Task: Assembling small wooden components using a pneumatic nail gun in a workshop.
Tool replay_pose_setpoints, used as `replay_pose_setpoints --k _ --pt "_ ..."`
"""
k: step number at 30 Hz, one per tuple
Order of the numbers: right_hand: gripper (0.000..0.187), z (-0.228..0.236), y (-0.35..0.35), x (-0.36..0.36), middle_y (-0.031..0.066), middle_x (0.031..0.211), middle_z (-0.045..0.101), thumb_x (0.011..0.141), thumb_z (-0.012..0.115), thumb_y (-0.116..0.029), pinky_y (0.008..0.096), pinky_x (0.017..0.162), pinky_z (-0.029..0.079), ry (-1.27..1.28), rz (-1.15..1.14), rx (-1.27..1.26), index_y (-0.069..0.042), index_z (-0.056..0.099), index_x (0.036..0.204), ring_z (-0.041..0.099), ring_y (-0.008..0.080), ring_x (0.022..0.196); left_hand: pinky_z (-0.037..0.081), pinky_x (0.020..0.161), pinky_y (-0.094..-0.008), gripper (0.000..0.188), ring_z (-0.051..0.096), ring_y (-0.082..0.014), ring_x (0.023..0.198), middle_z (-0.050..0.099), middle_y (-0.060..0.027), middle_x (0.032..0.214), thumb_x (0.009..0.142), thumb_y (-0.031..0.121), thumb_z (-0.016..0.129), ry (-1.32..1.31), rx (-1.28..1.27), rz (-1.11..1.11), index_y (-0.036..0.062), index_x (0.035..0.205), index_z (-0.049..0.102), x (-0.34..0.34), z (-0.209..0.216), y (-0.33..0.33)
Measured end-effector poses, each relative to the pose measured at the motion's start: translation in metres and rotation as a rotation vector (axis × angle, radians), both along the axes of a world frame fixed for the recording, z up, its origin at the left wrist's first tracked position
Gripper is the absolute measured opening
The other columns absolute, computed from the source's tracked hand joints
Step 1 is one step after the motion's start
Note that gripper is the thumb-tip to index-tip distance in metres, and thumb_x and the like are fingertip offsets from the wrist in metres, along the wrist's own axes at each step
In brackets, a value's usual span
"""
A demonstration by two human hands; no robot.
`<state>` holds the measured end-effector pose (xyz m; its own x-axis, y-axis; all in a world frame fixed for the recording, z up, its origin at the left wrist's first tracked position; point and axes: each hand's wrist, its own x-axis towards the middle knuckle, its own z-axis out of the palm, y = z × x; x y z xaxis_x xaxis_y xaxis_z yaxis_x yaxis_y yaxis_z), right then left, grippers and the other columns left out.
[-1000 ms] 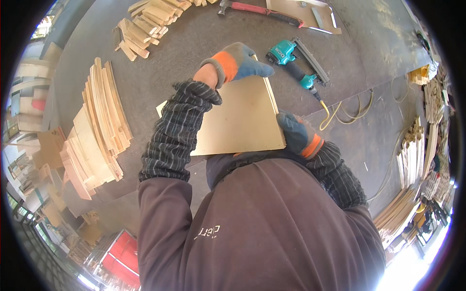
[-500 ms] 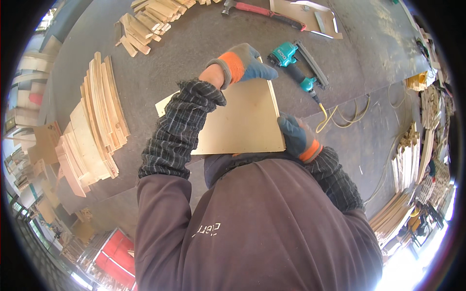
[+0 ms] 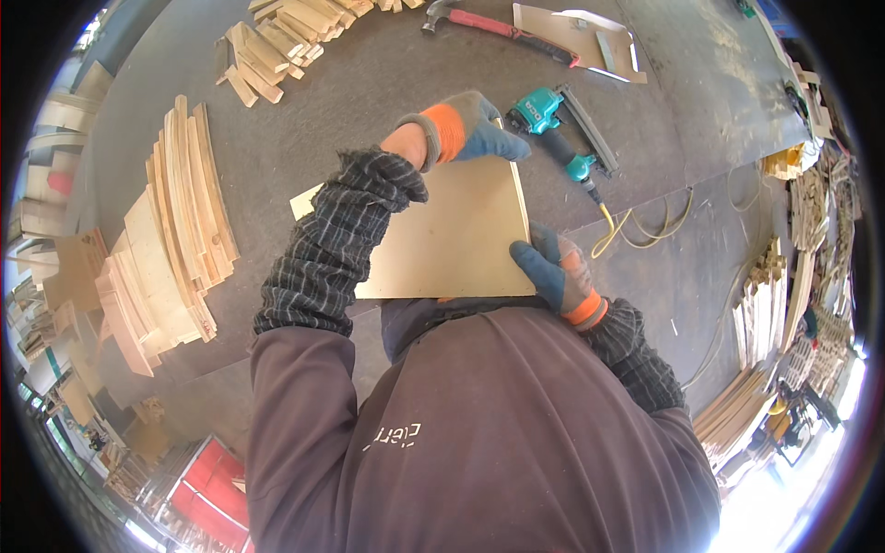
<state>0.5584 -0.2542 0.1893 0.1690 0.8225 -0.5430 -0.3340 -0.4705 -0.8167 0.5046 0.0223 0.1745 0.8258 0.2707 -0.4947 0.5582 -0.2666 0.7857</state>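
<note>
Slabs and strips of timber crowd the edges of a workshop, where a dark counter carries long wooden strips at left and short wooden blocks at the far side. A worker's gloved left hand grips the far right corner of a pale wooden panel, which sits close against the worker's front. The right hand has shifted since a second ago: its thumb now overlaps the panel's face at the right edge, where earlier the fingers lay alongside; whether it grips firmly cannot be told. The left hand keeps its place. Beyond the panel lie a teal nail gun with a yellow hose, a red-handled hammer and a cardboard tray. Timber bundles stand at right.
</note>
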Motion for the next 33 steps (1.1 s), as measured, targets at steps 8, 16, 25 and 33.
replay_pose_setpoints --k 8,16,25,33 --pt "0.042 0.010 0.002 0.000 0.0079 0.127 0.069 0.109 0.057 -0.017 0.0289 0.096 0.054 -0.028 0.058 -0.070 0.008 0.055 0.143 0.064 0.0111 0.111 0.047 0.058 -0.0403 0.039 0.055 -0.0201 0.060 0.061 -0.0075 0.064 0.079 0.042 0.084 0.096 0.101 -0.026 0.0060 0.069 0.072 0.006 0.003 -0.006" --pt "0.043 0.003 -0.002 -0.003 0.0075 0.129 0.069 0.109 0.057 -0.018 0.0295 0.096 0.054 0.064 0.000 -0.029 0.006 0.055 0.144 0.064 0.0111 0.113 0.044 0.054 -0.0369 0.037 0.052 -0.0173 0.056 0.061 -0.0052 0.063 0.078 0.041 0.085 0.057 0.004 0.003 0.0075 0.068 0.072 -0.001 0.007 -0.004" --pt "0.048 -0.016 -0.018 0.018 0.0113 0.138 0.065 0.111 0.054 -0.027 0.0336 0.104 0.054 -0.178 0.326 0.244 0.002 0.052 0.149 0.065 0.0175 0.123 0.044 0.055 -0.0385 0.038 0.053 -0.0171 0.057 0.062 -0.0051 0.063 0.079 0.041 0.086 0.029 0.027 0.030 0.0064 0.069 0.073 0.000 -0.005 -0.009" --pt "0.049 -0.025 -0.019 0.020 0.0125 0.138 0.065 0.110 0.056 -0.027 0.0348 0.104 0.053 0.295 0.172 0.069 0.003 0.052 0.149 0.064 0.0174 0.123 0.045 0.057 -0.0381 0.039 0.055 -0.0184 0.059 0.063 -0.0055 0.064 0.079 0.042 0.085 0.041 0.011 -0.003 0.0059 0.072 0.073 0.000 -0.003 -0.006"
